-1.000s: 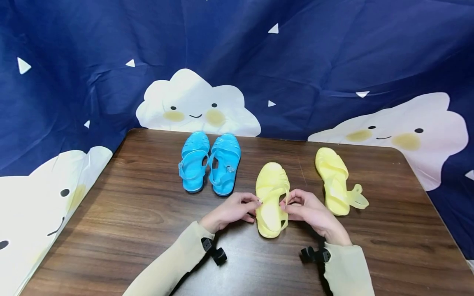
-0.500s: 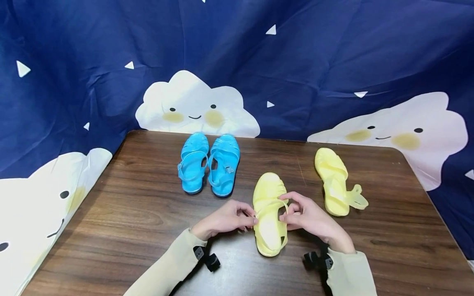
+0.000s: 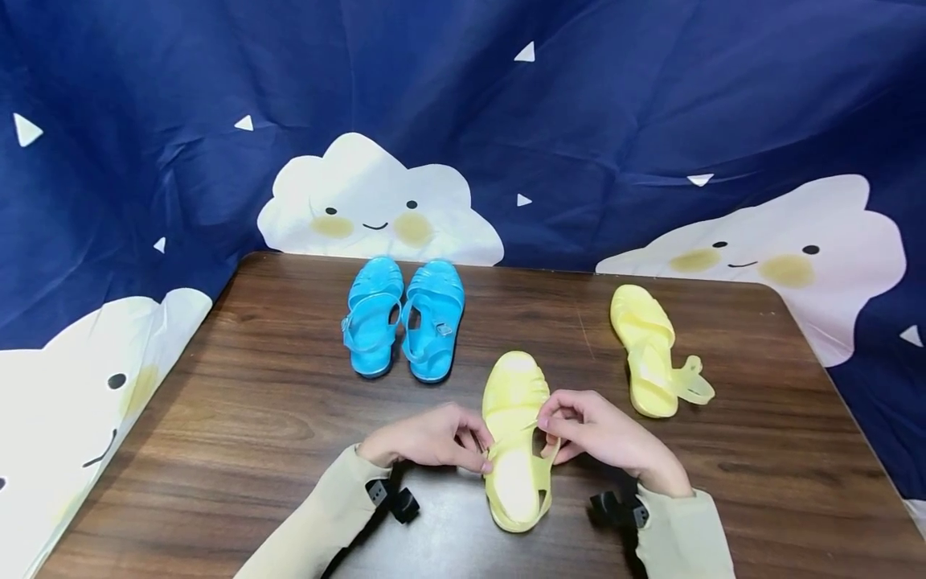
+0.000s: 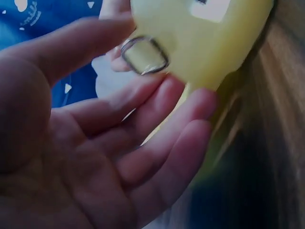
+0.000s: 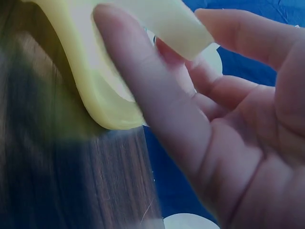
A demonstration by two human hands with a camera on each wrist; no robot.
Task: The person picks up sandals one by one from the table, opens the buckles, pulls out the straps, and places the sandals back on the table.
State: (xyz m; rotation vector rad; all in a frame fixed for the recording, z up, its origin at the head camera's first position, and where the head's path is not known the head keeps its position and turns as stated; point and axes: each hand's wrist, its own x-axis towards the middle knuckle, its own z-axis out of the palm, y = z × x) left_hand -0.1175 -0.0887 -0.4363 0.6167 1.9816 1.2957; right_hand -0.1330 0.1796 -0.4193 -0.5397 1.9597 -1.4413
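A yellow jelly sandal [image 3: 515, 482] lies toe away from me at the front middle of the table. My left hand [image 3: 443, 434] holds its left side between thumb and fingers, close to the strap end. In the left wrist view a square metal buckle [image 4: 151, 72] shows right by those fingers. On the opposite side, my right hand [image 3: 596, 430] pinches the sandal's strap. The right wrist view has the thumb [image 5: 143, 76] reaching inside, over the insole, with the other fingers outside the strap [image 5: 178, 33].
A second yellow sandal [image 3: 651, 378] lies to the right, its strap [image 3: 694, 382] unfastened and spread outward. Behind and left, two blue sandals [image 3: 372, 330] stand side by side. A blue cloth [image 3: 579, 96] with white clouds hangs behind the brown wooden table [image 3: 289, 386].
Both hands have drawn the yellow sandal toward me and slightly left. The right fingers have shifted along its strap. The blue pair and other yellow sandal stay put.
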